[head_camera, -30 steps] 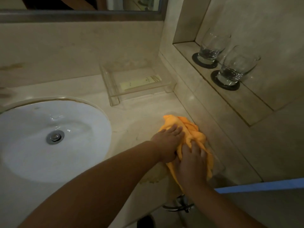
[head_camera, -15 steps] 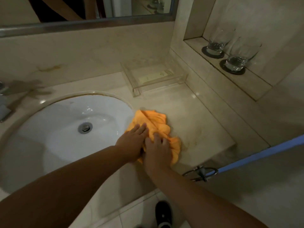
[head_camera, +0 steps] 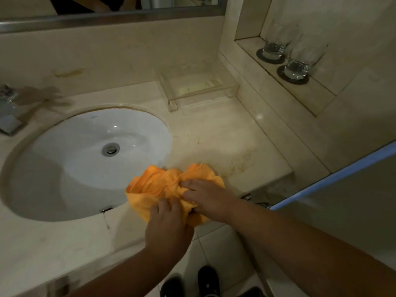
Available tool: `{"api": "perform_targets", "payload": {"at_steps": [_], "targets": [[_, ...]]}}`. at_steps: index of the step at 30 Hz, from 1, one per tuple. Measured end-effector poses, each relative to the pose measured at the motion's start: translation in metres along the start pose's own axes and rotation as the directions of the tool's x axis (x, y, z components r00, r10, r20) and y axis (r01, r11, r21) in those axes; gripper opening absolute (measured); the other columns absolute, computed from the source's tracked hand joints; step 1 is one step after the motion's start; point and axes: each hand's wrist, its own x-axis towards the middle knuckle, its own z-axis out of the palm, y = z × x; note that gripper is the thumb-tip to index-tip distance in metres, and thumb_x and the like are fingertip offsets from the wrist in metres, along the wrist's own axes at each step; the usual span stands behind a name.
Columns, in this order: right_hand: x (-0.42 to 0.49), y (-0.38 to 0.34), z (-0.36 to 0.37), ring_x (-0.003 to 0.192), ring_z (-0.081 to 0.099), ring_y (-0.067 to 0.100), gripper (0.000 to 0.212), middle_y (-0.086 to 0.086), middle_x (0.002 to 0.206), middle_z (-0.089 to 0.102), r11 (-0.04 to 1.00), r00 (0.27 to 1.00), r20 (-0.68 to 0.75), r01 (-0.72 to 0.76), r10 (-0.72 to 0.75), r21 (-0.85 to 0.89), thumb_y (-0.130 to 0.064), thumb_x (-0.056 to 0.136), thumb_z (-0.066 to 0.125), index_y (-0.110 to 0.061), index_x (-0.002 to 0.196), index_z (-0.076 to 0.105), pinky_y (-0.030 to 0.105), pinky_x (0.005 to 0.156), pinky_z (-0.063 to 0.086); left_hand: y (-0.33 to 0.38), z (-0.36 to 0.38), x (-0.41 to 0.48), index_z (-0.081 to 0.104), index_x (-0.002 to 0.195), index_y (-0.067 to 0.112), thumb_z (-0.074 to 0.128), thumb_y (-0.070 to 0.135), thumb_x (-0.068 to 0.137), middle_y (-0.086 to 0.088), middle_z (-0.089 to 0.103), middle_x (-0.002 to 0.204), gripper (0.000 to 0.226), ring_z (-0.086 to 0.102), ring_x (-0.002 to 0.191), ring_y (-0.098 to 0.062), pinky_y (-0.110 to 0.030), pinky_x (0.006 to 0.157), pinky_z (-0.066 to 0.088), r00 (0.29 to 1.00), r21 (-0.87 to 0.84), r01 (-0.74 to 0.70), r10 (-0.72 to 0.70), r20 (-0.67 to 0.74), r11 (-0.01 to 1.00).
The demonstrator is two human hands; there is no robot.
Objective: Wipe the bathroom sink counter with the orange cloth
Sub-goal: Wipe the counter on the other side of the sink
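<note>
Head view: both bare hands worked one bunched cloth at the tabletop's front edge.
Orange cloth (head_camera: 162, 185): lay crumpled on the tabletop (head_camera: 225, 142), just right of the sink (head_camera: 81, 159), one corner reaching over the basin's rim.
Left hand (head_camera: 169, 228): pressed on the cloth's near edge, fingers (head_camera: 165, 207) curled into the folds, gripping them.
Right hand (head_camera: 209, 197): lay over the cloth's right part, fingers (head_camera: 188, 184) closed on a gather of fabric.
Clear tray (head_camera: 197, 88): sat at the back of the tabletop, well apart from the cloth.
Two glasses (head_camera: 296, 67): stood on dark coasters in the wall niche.
Faucet (head_camera: 8, 112): stood at the far left.
</note>
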Motion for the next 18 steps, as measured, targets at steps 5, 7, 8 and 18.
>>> {"api": "perform_targets", "payload": {"at_steps": [5, 7, 8, 18], "targets": [[-0.044, 0.053, -0.022, 0.134, 0.041, 0.033, 0.041, 0.010, 0.145, 0.045, 0.986, 0.993, -0.030, -0.120, 0.117, -0.117, -0.015, 0.075, 0.068, -0.014, 0.115, 0.061, 0.051, 0.102, 0.035, 0.073, 0.000, 0.032, 0.051, 0.110, 0.010, 0.061, 0.034, 0.072, -0.014, 0.052, 0.111, 0.046, 0.050, 0.100, -0.033, -0.042, 0.086, 0.042, 0.996, -0.056, 0.047, -0.042, 0.080, 0.997], [-0.061, 0.073, -0.030, 0.143, 0.023, 0.024, 0.046, 0.000, 0.154, 0.029, 0.966, 0.978, -0.022, -0.207, 0.206, -0.158, -0.017, 0.084, 0.058, -0.021, 0.129, 0.051, 0.045, 0.110, 0.021, 0.100, 0.004, 0.052, 0.044, 0.119, 0.013, 0.048, 0.034, 0.083, -0.012, 0.046, 0.122, 0.042, 0.042, 0.111, -0.031, -0.038, 0.095, 0.034, 0.997, -0.059, 0.021, -0.016, 0.080, 0.998], [-0.068, 0.084, -0.035, 0.145, 0.018, 0.022, 0.048, -0.003, 0.156, 0.024, 0.954, 0.968, -0.001, -0.247, 0.250, -0.168, -0.017, 0.085, 0.055, -0.023, 0.133, 0.046, 0.042, 0.112, 0.017, 0.112, 0.006, 0.061, 0.045, 0.120, 0.013, 0.047, 0.034, 0.084, -0.012, 0.046, 0.123, 0.041, 0.041, 0.113, -0.030, -0.038, 0.096, 0.034, 0.996, -0.083, 0.015, -0.008, 0.087, 0.996], [-0.119, 0.152, -0.056, 0.143, 0.018, 0.031, 0.043, 0.003, 0.156, 0.022, 0.820, 0.826, -0.072, -0.563, 0.559, -0.102, -0.021, 0.092, 0.047, -0.021, 0.135, 0.041, 0.041, 0.105, 0.032, 0.183, 0.019, 0.141, 0.043, 0.126, 0.023, 0.049, 0.053, 0.080, -0.009, 0.038, 0.132, 0.055, 0.034, 0.124, -0.029, -0.041, 0.095, 0.037, 0.982, -0.089, -0.184, 0.187, 0.027, 0.979]]}}
